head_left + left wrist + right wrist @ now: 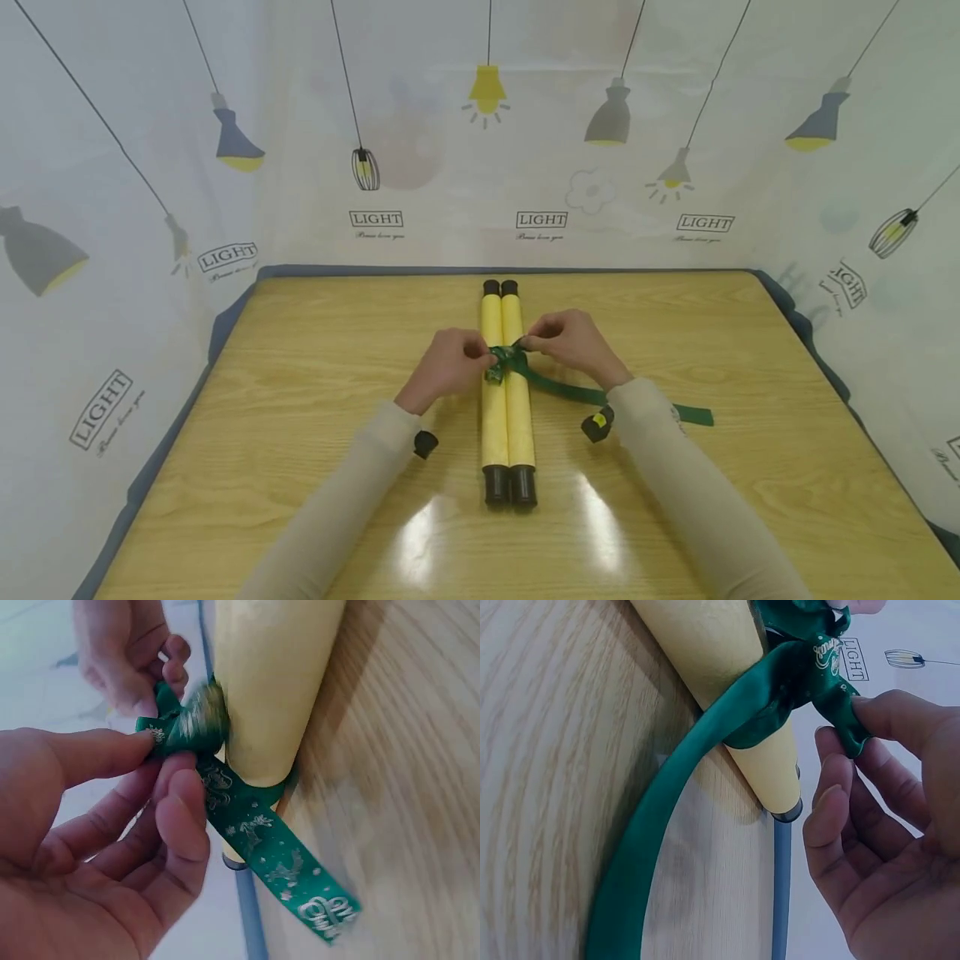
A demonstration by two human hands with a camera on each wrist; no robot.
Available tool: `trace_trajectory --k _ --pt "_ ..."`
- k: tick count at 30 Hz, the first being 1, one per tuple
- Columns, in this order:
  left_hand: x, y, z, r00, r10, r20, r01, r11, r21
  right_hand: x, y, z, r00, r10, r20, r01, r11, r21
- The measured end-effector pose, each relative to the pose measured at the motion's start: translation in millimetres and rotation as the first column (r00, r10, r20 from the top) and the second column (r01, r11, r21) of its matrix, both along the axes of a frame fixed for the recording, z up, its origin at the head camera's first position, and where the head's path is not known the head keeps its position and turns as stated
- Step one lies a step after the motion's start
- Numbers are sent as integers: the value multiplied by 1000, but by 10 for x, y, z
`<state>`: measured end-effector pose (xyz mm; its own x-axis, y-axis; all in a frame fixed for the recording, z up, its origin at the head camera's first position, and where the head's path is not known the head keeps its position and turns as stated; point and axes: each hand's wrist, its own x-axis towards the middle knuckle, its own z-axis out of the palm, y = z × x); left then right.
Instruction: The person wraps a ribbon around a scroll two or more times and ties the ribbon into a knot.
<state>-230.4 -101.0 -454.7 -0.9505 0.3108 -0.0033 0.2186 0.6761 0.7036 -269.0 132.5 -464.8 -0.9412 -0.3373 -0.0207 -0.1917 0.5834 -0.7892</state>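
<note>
Two yellow rods (493,425) with black end caps lie side by side, pointing away across the table. A green ribbon (558,387) with silvery print goes around both near their middle, gathered in a knot with loops on top. My left hand (450,364) pinches a piece of the ribbon between thumb and index finger, at the knot's left side. On the other side my right hand (573,340) pinches another piece between thumb and fingers. One long ribbon tail (641,847) runs off to the right; a shorter printed end (281,859) hangs at the left.
The wood-grain table (315,350) has a grey-blue edge (420,271) at the back. White sheeting (450,167) printed with lamps surrounds it on the back and sides. Dark wrist devices (597,425) sit by both beige sleeves (697,492).
</note>
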Motion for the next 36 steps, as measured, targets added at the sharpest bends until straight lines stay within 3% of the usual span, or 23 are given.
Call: trace_trajectory --k 6,15,25,29,33,36 --pt "-98 -149 -26 999 32 -33 -28 994 107 -18 43 -18 1000 -17 -12 17 1000 13" --pt "-238 -339 -75 1000 -5 -10 6 996 92 -40 158 -40 996 -41 -75 44 999 32" --pt "-330 -455 -95 997 -50 52 47 996 71 -34 251 -76 997 -59 -49 59 998 13" --pt "-348 -475 -106 991 -93 94 79 987 138 -39 248 -87 997 -56 -46 56 998 7" --pt "-369 -496 -152 983 -141 117 107 960 259 -45 251 -94 998 -53 -42 53 999 10" --pt "-384 -517 -188 986 -137 100 106 958 268 -48 261 -88 998 -52 -34 53 999 15"
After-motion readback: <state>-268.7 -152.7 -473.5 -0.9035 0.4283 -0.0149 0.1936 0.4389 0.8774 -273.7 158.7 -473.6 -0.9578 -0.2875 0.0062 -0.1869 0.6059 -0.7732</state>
